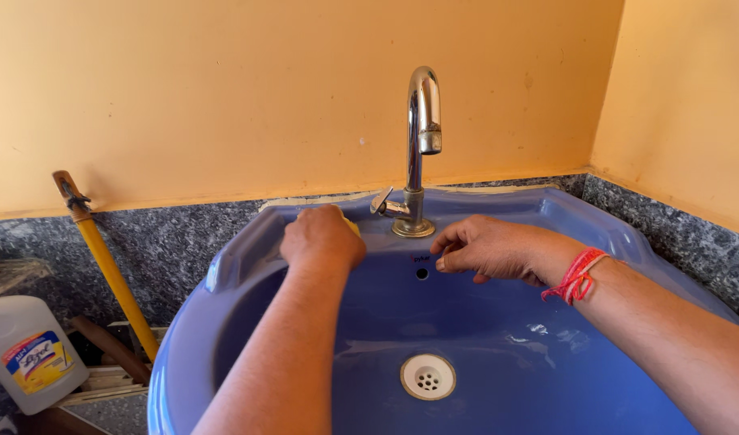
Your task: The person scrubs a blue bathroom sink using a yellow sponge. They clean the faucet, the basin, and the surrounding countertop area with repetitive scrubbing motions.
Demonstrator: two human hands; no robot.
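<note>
The left hand curls closed over a yellow sponge on the blue washbasin's back ledge, just left of the chrome tap. The right hand, fingers loosely bent and holding nothing, rests on the ledge right of the tap.

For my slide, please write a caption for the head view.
Left hand presses a yellow sponge beside the tap; right hand rests on the blue sink.

A glossy, smooth blue sink is being shown, with a polished metal tap, speckled stone behind, and matt painted wall.
</note>
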